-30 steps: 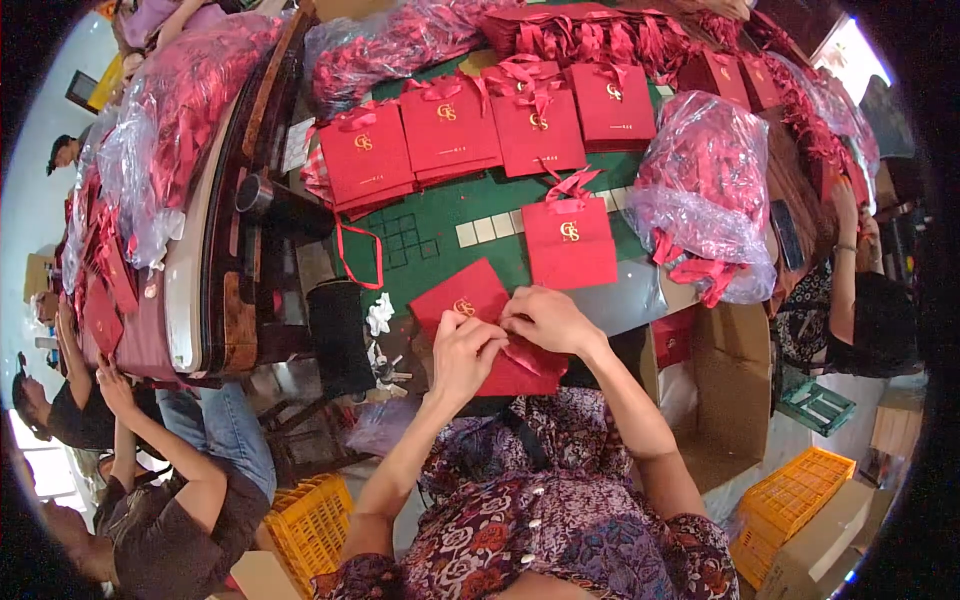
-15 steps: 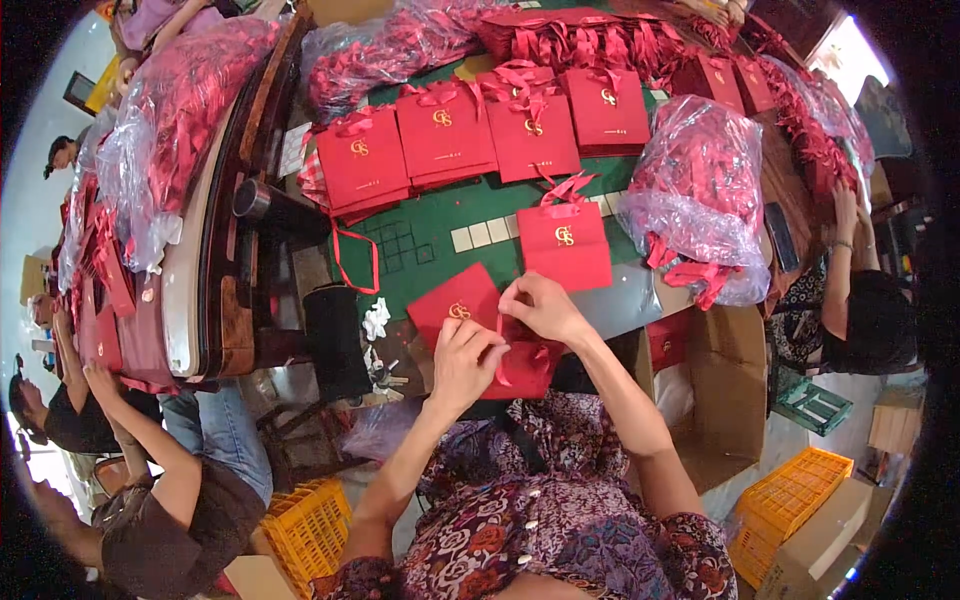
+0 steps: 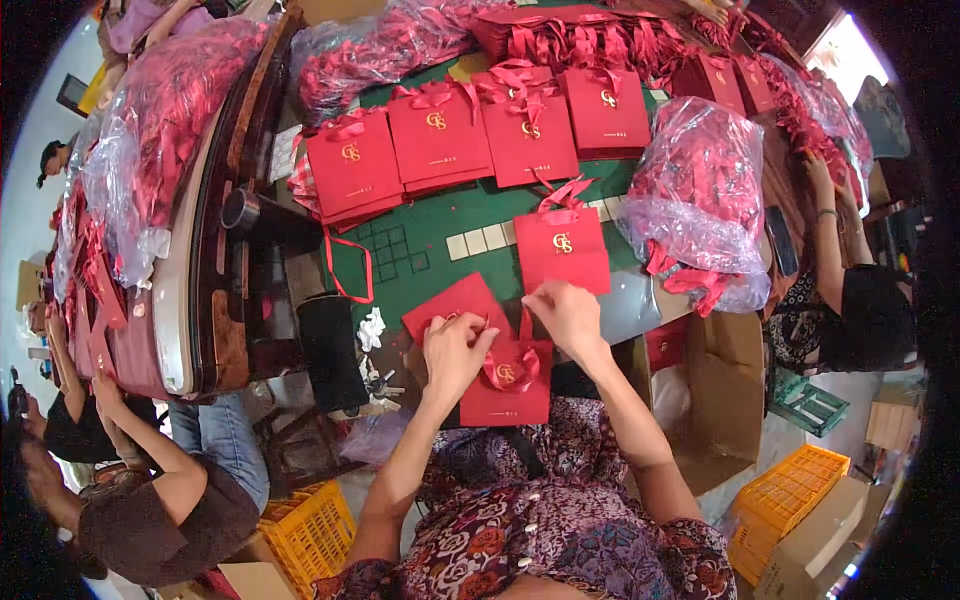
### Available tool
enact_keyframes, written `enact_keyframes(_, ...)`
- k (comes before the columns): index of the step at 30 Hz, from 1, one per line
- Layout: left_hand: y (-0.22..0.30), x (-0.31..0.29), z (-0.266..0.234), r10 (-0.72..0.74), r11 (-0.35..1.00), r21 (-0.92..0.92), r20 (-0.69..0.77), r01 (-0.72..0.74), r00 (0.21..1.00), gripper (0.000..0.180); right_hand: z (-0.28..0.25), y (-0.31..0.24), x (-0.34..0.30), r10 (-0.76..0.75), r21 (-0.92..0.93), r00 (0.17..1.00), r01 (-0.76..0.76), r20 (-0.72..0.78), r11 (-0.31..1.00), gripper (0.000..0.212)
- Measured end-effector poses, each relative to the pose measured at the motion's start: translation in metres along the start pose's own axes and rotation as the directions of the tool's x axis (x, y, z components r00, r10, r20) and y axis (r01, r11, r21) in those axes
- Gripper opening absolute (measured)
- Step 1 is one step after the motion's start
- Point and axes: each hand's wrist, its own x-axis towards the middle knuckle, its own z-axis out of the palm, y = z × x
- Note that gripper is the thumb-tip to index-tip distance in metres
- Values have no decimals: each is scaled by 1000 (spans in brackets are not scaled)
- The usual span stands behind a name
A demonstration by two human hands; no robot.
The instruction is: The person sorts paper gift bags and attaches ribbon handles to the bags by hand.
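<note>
A small red paper gift bag (image 3: 507, 402) with a gold emblem lies at the table's near edge, its ribbon handle (image 3: 526, 322) rising between my hands. My right hand (image 3: 570, 318) pinches one end of that ribbon. Just left of the bag, my left hand (image 3: 456, 352) is bent with thumb and forefinger together; a bit of red shows at their tips, probably the ribbon's other end. Under the left fingers lies another red bag (image 3: 455, 300). Beyond my right hand is a red bag (image 3: 563, 262) with a tied ribbon bow.
Stacks of red bags (image 3: 353, 172) stand across the green table. A clear plastic sack of ribboned bags (image 3: 697, 180) sits at right, above an open cardboard box (image 3: 725, 390). A dark tumbler (image 3: 262, 215) stands at left. Other people work on both sides; yellow crates (image 3: 790, 500) are on the floor.
My hands have moved apart, the right one up and to the right with the ribbon. The bag between them now shows its emblem and reaches lower, nearer my body.
</note>
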Motion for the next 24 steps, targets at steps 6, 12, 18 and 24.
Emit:
enact_keyframes(6,5,7,9,-68,995,68,-2,68,998,20,27,4,-12,-117,-97,986,106,-116,990,19)
enact_keyframes(12,3,5,15,-1,995,97,-92,10,996,16,34,7,-16,-112,-19,984,110,-142,994,13)
enact_keyframes(18,12,-2,0,-20,987,-159,-58,11,998,10,18,1,-26,7,372,1000,-11,12,928,12)
enact_keyframes(24,11,-13,10,-116,891,-437,36,121,993,9,22,-3,-39,-65,700,979,-90,191,708,19)
